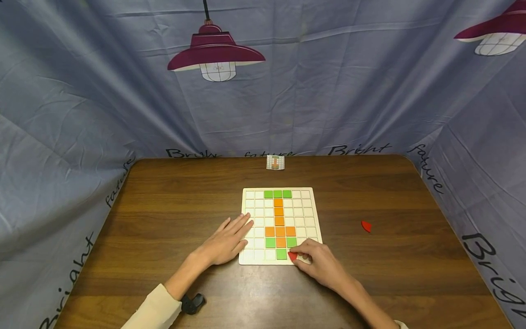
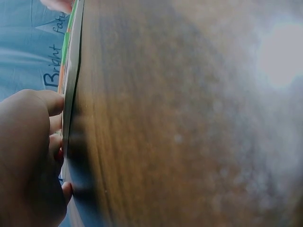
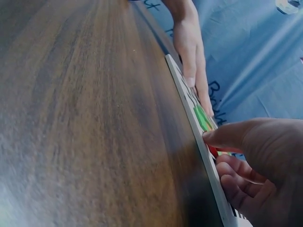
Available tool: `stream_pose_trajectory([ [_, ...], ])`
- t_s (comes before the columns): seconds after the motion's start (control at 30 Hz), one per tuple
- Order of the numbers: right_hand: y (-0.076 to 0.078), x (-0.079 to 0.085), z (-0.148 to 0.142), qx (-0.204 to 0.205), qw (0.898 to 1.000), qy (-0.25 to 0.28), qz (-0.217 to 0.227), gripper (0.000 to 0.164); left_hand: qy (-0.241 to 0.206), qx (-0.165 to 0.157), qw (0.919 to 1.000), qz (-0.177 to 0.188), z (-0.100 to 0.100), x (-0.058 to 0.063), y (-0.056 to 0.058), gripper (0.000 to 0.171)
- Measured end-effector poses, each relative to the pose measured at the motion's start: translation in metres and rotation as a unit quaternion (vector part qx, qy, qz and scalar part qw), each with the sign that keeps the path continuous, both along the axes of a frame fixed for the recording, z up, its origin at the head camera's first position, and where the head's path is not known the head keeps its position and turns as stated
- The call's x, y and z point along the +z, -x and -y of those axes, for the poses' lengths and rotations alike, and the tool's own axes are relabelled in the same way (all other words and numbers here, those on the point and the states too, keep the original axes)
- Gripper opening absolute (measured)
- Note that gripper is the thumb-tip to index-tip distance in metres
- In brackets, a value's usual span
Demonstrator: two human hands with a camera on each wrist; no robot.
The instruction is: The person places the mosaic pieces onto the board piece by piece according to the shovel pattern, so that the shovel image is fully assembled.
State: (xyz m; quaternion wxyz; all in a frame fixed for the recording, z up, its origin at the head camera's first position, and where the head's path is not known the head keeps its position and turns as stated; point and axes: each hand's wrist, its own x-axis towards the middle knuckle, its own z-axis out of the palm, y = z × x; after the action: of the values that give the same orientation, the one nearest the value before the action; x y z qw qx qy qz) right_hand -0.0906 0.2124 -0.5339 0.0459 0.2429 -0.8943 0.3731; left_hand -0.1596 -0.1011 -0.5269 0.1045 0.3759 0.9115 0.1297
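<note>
A white grid board [image 1: 255, 255] lies on the table, with green tiles [image 1: 278, 194] and orange tiles [image 1: 279, 211] set in its squares. My right hand [image 1: 322, 265] pinches a red piece [image 1: 292, 256] between thumb and fingers at the board's front edge, just right of the lowest green tile. In the right wrist view the red piece [image 3: 213, 151] shows partly, behind the thumb. My left hand [image 1: 225, 241] rests on the board's left edge with its fingers stretched out. A second red piece [image 1: 366, 226], with one curved side, lies on the table to the right.
A small printed card [image 1: 275, 162] with a grid picture lies at the table's back edge. Around the wooden table [image 1: 176, 192] hangs a blue-grey curtain [image 1: 328, 91] printed with lamps and lettering. A black strap piece [image 1: 193, 303] is at the left sleeve.
</note>
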Motion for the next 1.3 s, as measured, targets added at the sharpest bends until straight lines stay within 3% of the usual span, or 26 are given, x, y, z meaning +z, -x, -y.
stream_pose_trajectory([
  [0.63,0.004,0.001,0.011,-0.063,0.996,0.038,0.052,0.024,-0.005,-0.001,1.0000,0.004,0.000,0.002,0.003,0.058],
  [1.1,0.002,0.000,0.006,-0.059,0.995,0.067,0.044,0.022,0.000,0.000,1.0000,0.004,0.001,0.001,0.003,0.058],
  [1.3,0.001,0.004,-0.023,-0.136,0.988,0.068,0.008,0.025,0.000,0.001,1.0000,0.006,0.002,0.000,0.001,0.058],
])
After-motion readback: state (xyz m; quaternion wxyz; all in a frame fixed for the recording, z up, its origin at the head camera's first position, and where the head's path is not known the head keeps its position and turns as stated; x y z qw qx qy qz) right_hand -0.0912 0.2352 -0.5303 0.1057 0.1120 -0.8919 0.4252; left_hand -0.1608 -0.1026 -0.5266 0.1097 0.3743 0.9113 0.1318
